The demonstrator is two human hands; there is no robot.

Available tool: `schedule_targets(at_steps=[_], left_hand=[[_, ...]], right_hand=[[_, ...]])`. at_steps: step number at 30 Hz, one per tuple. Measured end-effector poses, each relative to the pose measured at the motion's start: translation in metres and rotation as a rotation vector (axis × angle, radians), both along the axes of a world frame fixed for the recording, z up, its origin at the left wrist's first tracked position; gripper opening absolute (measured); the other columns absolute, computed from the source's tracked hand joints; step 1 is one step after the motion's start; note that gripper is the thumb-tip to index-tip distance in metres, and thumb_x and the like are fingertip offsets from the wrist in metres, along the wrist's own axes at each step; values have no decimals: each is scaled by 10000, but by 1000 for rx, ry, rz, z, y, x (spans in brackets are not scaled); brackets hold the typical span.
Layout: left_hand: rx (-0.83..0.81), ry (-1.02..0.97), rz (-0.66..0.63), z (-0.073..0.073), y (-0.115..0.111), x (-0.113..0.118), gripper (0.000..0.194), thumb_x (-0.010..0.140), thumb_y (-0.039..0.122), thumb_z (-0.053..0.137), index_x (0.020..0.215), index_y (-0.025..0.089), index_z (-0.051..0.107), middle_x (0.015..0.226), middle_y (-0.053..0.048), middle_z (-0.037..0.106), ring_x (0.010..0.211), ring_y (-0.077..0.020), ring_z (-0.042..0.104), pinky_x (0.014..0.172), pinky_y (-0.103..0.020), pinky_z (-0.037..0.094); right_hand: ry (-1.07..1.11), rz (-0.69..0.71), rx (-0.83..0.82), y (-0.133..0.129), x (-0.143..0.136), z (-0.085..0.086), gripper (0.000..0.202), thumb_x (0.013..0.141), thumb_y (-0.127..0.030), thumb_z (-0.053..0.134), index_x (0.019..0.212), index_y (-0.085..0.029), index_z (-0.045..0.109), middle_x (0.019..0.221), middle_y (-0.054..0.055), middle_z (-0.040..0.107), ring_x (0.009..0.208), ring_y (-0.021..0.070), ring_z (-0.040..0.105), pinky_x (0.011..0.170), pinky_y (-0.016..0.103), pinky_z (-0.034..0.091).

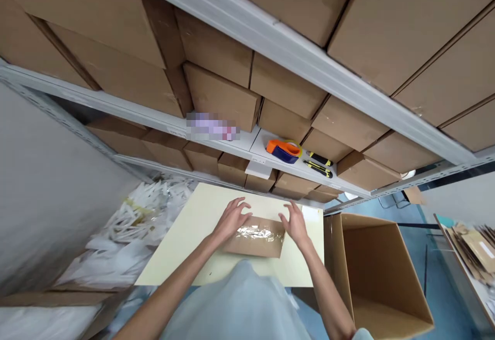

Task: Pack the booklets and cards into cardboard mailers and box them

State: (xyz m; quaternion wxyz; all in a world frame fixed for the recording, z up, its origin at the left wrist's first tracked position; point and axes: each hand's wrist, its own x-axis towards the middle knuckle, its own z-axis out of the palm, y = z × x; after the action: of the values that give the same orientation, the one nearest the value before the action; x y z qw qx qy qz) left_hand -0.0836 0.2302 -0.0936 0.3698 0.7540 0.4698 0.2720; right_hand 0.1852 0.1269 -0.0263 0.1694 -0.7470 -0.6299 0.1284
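Note:
A small brown cardboard box (247, 248) lies on the pale yellow tabletop (185, 226) in front of me. Clear, shiny tape runs across its upper face. My left hand (233, 218) is at the box's left end, fingers curved and apart, with the thumb near the top edge. At the right end is my right hand (295, 222), its fingers likewise spread and bent. Both hands are beside the box or lightly touching it; I cannot tell which. Neither hand is wrapped round anything.
Behind the table, metal shelves (232, 149) hold many cartons. An orange and blue tape dispenser (284, 151) and utility knives (319, 164) lie on one shelf. A large open carton (382, 257) stands at right; white packing material (131, 237) is heaped at left.

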Motion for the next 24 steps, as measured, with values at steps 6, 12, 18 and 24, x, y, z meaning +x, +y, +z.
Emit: schedule_targets(at_steps=[6, 12, 18, 24], left_hand=[[326, -181, 9, 145, 89, 81, 248, 1010, 219, 566, 1158, 252, 763, 1386, -120, 731, 1373, -334, 641, 1235, -530, 495], [331, -221, 74, 176, 94, 96, 288, 971, 136, 578, 1166, 234, 765, 1286, -117, 764, 1273, -324, 699, 1186, -506, 538], [172, -267, 111, 150, 64, 101, 238, 967, 143, 597, 1114, 240, 758, 1257, -108, 781, 1218, -325, 733, 1110, -504, 594], [54, -421, 234, 134, 30, 105, 284, 1003, 197, 616, 1272, 220, 706, 1277, -130, 758, 1150, -282, 773, 1067, -461, 639]], right_hand=[[-273, 133, 211, 150, -5, 128, 498, 1082, -237, 520, 1542, -50, 552, 1584, 287, 588, 1476, 382, 570, 1277, 530, 432], [-387, 54, -33, 197, -19, 135, 473, 1038, -136, 555, 1488, 7, 533, 1469, 331, 649, 1399, 371, 630, 1225, 493, 459], [-376, 53, -107, 210, -5, 136, 506, 1014, -142, 627, 1496, -24, 530, 1388, 305, 728, 1317, 361, 706, 1167, 455, 499], [-65, 49, 114, 173, -1, 117, 449, 1033, -256, 588, 1440, -75, 533, 1319, 253, 746, 1255, 357, 713, 1143, 497, 537]])
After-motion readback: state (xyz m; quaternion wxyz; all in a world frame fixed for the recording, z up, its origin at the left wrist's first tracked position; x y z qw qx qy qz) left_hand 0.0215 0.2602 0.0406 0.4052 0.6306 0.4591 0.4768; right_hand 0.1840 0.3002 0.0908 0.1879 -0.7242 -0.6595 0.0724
